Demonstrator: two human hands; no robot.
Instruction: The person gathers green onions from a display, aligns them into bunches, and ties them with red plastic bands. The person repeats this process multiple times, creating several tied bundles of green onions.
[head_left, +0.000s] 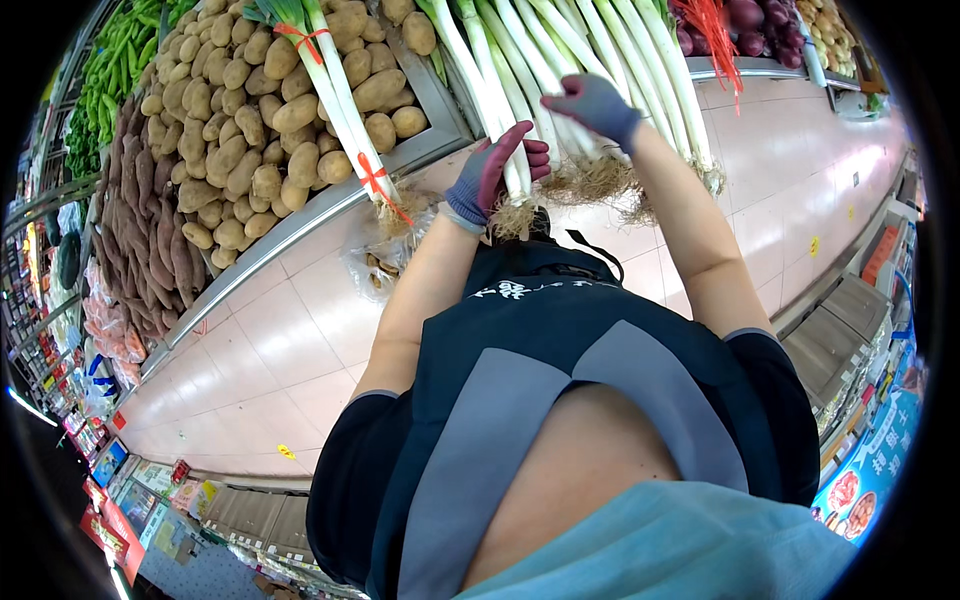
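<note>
My left hand (501, 166), in a grey and maroon work glove, is closed around the white lower stalks of a few leeks (516, 178). Their stringy roots (513, 219) hang just below the fingers, close to my apron. Over the neighbouring leeks, my right hand (596, 109) wears a matching glove and points left, thumb and fingers slightly apart. Nothing shows in its grasp. A row of loose leeks (649, 82) lies beneath and beyond it, root ends toward me. Left of my hands, a leek bundle (346, 124) tied with red tape rests across the potatoes.
Potatoes (247, 142) fill a metal-edged display stand (300, 225), beside sweet potatoes (146, 232) and green peppers (124, 67). Red tape strands (716, 37) hang near red onions (750, 19). A clear plastic bag (375, 274) hangs by my left forearm. Tiled floor (255, 337) surrounds me.
</note>
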